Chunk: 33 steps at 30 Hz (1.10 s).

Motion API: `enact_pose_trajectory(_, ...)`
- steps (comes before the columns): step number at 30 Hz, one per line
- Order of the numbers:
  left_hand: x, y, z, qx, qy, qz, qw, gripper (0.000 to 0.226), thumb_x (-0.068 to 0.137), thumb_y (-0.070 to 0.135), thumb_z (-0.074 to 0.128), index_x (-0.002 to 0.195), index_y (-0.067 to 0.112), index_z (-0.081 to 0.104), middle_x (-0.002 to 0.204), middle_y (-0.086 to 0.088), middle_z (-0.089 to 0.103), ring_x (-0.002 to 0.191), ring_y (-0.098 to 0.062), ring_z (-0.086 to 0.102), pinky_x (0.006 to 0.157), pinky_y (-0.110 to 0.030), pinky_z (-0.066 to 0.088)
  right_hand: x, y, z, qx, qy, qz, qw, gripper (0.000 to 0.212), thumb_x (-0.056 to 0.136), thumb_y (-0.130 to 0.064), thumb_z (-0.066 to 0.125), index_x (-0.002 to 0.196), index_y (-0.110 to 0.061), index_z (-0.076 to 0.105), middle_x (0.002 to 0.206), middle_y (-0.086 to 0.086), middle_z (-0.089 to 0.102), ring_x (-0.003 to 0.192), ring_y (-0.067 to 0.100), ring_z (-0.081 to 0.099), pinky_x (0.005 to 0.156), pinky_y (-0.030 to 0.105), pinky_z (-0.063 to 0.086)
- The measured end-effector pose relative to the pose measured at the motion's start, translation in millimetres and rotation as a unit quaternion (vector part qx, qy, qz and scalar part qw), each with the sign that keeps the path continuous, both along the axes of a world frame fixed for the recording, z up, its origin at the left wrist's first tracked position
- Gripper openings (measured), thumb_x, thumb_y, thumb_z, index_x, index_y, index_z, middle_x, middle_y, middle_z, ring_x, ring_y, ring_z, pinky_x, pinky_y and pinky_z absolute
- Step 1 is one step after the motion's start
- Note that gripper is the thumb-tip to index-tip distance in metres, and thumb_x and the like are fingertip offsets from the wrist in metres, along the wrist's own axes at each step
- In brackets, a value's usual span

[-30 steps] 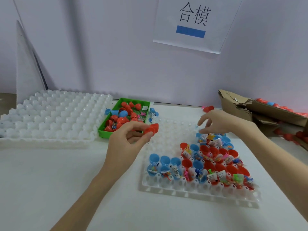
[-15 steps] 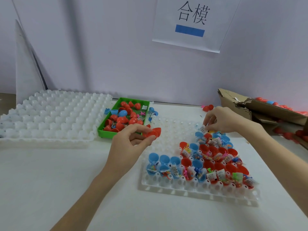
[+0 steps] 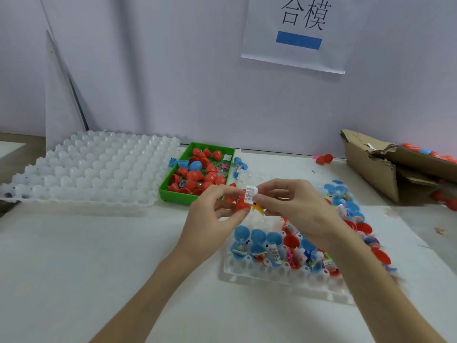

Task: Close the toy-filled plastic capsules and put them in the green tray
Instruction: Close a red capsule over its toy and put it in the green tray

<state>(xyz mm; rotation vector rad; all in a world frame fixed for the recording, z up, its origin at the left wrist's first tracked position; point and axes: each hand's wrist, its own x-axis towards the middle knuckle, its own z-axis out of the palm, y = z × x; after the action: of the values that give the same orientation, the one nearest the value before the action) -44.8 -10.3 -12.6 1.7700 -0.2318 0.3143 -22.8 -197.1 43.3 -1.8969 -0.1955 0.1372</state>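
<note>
Red capsule half (image 3: 241,203) held up over the table (image 3: 74,268), just above centre of view, pinched in the left hand (image 3: 212,216) between thumb and curled fingers. Right hand (image 3: 296,206) meets it from 3 o'clock, fingertips pinching a white toy packet with printed label (image 3: 250,194) right at the capsule's open mouth; something yellow (image 3: 258,208) shows just under the packet, can't tell what it is. Both hands touching at the fingertips, both curled on their items.

Green tray (image 3: 173,194) at 11 o'clock of the hands, near, holding closed capsules (image 3: 197,175), mostly red, one blue, plus a few loose toy bits. A couple of blue halves (image 3: 178,163) sit just outside its left rim.

White cell tray (image 3: 272,274) at 5 o'clock, partly under the right forearm, front rows filled with open blue and red capsule halves (image 3: 258,236) with toys and labels in them; right side blurred.

Big empty-looking white cell trays, stacked (image 3: 94,169), at 9–10 o'clock. Torn cardboard box (image 3: 371,169) at 2–3 o'clock with red and blue capsules behind it. Two red capsules (image 3: 324,159) loose at 1 o'clock. Paper sign with characters and a blue bar (image 3: 299,33) on the wall at 12.
</note>
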Motion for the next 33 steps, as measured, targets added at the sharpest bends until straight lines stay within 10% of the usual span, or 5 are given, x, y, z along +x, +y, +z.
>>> enact_pose_trajectory(33, 3.4, 3.1, 2.3, -0.155, 0.133, -0.010, 0.979, 0.024, 0.088, 0.009, 0.081, 0.108, 0.006, 0.068, 0.105, -0.013, 0.075, 0.084, -0.028, 0.080, 0.080, -0.032, 0.065, -15.4, 20.2, -27.7, 0.134, -0.149, -0.134, 0.971, 0.007, 0.090, -0.021, 0.076, 0.097, -0.022, 0.076, 0.090, -0.009, 0.078, 0.087, 0.008, 0.076, 0.074, 0.013, 0.056)
